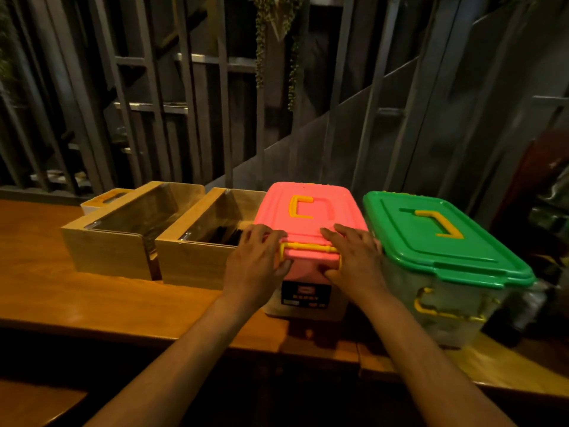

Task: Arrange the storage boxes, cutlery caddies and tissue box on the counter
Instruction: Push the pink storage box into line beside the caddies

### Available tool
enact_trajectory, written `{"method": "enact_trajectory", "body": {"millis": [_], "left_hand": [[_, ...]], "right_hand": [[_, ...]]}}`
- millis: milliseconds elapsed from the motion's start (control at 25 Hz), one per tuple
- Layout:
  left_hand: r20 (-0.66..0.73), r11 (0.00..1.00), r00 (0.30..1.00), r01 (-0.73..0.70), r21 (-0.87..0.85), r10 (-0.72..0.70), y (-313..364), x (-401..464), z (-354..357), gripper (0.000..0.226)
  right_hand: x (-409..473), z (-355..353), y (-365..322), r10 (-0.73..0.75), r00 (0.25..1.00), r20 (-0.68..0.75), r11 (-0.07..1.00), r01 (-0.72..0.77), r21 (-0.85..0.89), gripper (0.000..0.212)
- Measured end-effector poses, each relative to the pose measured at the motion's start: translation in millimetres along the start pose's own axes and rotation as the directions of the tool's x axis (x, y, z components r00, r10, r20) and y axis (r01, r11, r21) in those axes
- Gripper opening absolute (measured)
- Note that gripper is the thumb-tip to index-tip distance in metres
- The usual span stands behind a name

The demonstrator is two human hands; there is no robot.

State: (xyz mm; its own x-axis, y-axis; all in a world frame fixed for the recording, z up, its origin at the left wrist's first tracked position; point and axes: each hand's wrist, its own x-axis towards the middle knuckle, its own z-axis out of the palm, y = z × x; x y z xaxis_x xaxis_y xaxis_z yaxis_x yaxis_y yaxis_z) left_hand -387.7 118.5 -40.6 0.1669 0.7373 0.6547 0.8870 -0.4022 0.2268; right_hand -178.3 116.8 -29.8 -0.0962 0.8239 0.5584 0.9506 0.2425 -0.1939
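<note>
A storage box with a pink lid (311, 208) and yellow handle stands in the middle of the wooden counter (92, 300). My left hand (257, 260) and my right hand (354, 257) grip its near corners, on either side of the yellow front latch. To its right stands a larger clear box with a green lid (437, 238). Left of the pink box sit two wooden cutlery caddies (197, 260) (114, 251) side by side. Behind the left caddy a tissue box (104, 200) with a slot on top shows only partly.
A dark slatted metal railing (191, 103) runs right behind the row of boxes. Hanging plants (277, 32) drop from above. The counter's front edge (154, 331) lies close to me. Dim clutter sits at the far right (551, 211).
</note>
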Motion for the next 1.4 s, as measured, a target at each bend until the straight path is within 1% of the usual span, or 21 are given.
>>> {"method": "enact_trajectory", "body": {"millis": [120,280,360,440,560,640,760,1000,1200,1280,1400], "left_hand": [[0.002,1.000,1.000,-0.006,-0.012,0.006,-10,6,8,0.047],[0.066,0.997,0.995,-0.068,-0.029,0.069,-24,21,13,0.053],[0.172,0.997,0.983,-0.064,-0.031,0.068,-33,39,7,0.056],[0.301,0.997,0.951,-0.078,0.000,0.075,-45,59,0,0.060],[0.407,0.995,0.909,-0.096,-0.011,0.092,-57,81,-3,0.064],[0.415,0.995,0.905,-0.090,-0.035,0.097,-60,87,-1,0.064],[0.383,0.994,0.917,-0.091,-0.065,0.109,-62,89,5,0.063],[0.344,0.994,0.935,-0.055,-0.093,0.083,-60,89,12,0.063],[0.353,0.994,0.933,-0.032,-0.103,0.067,-59,87,13,0.062],[0.358,0.996,0.931,-0.035,-0.084,0.063,-56,85,12,0.060],[0.338,0.997,0.939,-0.072,0.016,0.063,-51,76,12,0.057]], "right_hand": [[4,7,-5,0.015,1.000,-0.004,1.000,-0.015,0.001,0.083],[18,16,-5,0.021,1.000,-0.014,1.000,-0.021,0.005,0.084],[29,20,0,0.034,0.999,-0.010,0.999,-0.034,0.009,0.085],[36,26,2,0.043,0.999,0.002,0.999,-0.043,-0.014,0.087],[42,34,5,0.048,0.999,0.014,0.999,-0.048,-0.021,0.087],[45,36,5,0.050,0.999,0.011,0.999,-0.050,-0.014,0.086],[50,38,5,0.058,0.998,0.009,0.998,-0.057,-0.029,0.085],[58,40,6,0.076,0.997,0.027,0.997,-0.075,-0.035,0.082],[58,38,6,0.078,0.997,0.028,0.996,-0.077,-0.042,0.082],[57,37,4,0.088,0.995,0.047,0.995,-0.085,-0.053,0.081],[55,31,-1,0.110,0.989,0.099,0.993,-0.104,-0.059,0.081]]}}
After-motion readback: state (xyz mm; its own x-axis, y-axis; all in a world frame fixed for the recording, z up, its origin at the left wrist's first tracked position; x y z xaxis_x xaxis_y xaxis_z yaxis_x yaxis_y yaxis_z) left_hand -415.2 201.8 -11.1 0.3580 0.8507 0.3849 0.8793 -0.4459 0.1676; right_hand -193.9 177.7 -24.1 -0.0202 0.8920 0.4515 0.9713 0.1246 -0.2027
